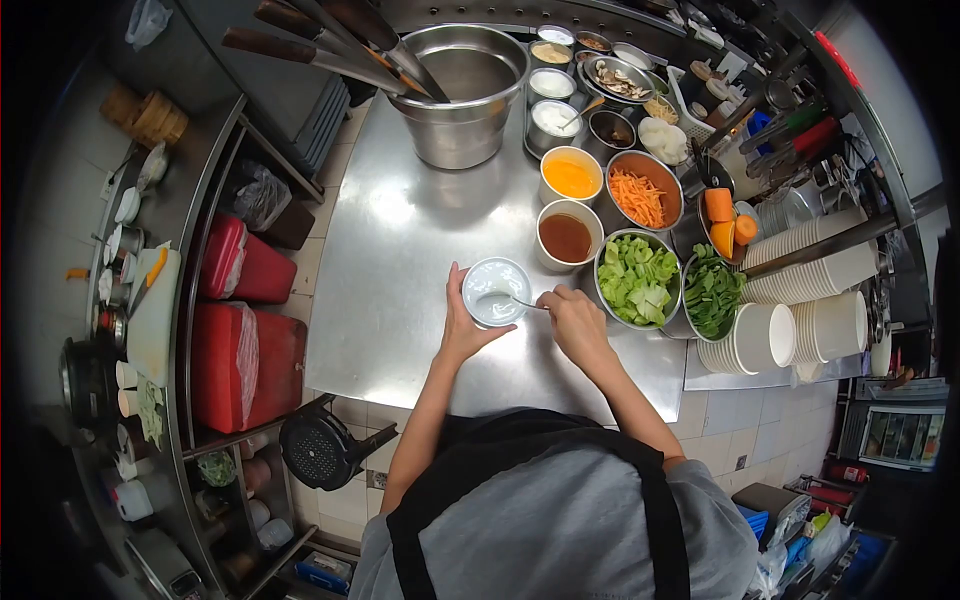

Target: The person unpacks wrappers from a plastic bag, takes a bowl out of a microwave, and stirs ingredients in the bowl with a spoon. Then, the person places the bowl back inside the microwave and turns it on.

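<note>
My left hand (462, 325) is wrapped round the side of a small white bowl (497, 271) above the steel table. A whitish, glossy liquid lies in the bowl. In my right hand (577, 323) is the handle of a metal spoon (522, 302), its head dipping into the liquid. Just beyond the bowl stands a white paper tub of brown liquid (565, 238), and behind it a tub of orange-yellow liquid (571, 175). To the right of my right hand sits a steel container of chopped lettuce (637, 279).
A large steel pot (462, 130) with long-handled tools stands at the back left. Shredded carrots (638, 197), leafy greens (713, 290) and stacked paper tubs (765, 338) line the right side. A black stool (322, 446) and red bins (245, 365) are on the left.
</note>
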